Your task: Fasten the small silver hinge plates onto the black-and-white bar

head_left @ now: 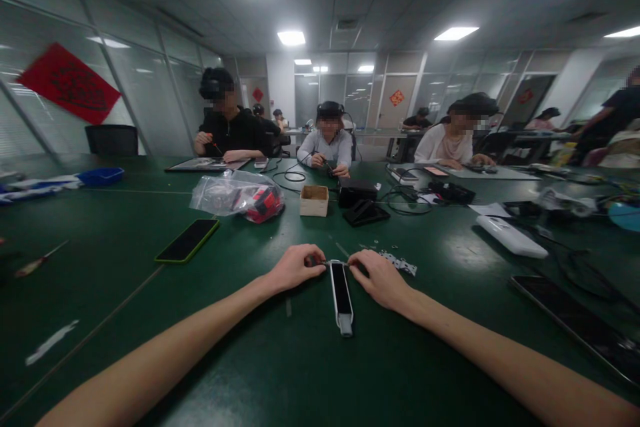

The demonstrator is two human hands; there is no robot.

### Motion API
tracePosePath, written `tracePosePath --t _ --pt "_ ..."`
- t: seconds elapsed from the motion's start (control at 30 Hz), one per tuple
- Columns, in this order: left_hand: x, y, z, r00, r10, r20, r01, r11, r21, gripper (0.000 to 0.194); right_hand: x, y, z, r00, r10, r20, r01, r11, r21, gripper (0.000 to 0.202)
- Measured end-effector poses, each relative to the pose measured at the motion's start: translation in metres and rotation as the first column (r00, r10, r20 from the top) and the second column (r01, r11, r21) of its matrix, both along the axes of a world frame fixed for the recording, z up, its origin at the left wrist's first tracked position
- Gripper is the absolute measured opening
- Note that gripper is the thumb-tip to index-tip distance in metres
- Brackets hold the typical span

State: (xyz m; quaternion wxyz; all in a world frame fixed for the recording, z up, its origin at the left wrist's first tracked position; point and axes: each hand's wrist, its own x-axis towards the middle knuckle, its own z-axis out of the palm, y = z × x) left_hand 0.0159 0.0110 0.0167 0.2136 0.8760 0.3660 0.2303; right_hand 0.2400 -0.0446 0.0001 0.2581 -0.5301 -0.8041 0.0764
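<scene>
On the green table in front of me lies a slim, long device (pixel 342 290) with a black face, a white rim and a grey tip pointing toward me. My left hand (pixel 298 267) is closed at its far left end, thumb and fingers pinched together. From the other side, my right hand (pixel 377 277) pinches close to the device's far right corner. A thin dark piece seems to run from the fingertips toward the device, too small to name. Beside my right hand are several small grey metal pieces (pixel 403 264), partly hidden by it.
Beyond my hands stand a small open box (pixel 314 202), a plastic bag with a red item (pixel 237 197) and a black box (pixel 357 192). A green-edged phone (pixel 188 241) lies left, a screwdriver (pixel 43 260) farther left. At right are a white case (pixel 511 236) and a dark phone (pixel 575 320). Co-workers sit opposite.
</scene>
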Motion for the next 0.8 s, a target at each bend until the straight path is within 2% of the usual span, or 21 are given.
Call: tracePosePath --t 0.8 --pt "-0.0002 -0.001 -0.0031 0.998 0.007 0.07 -0.005 1.0 -0.021 0.014 -0.0006 -0.0019 0.0033 1.0 -0.006 0.014 0.006 1.0 -0.025 0.019"
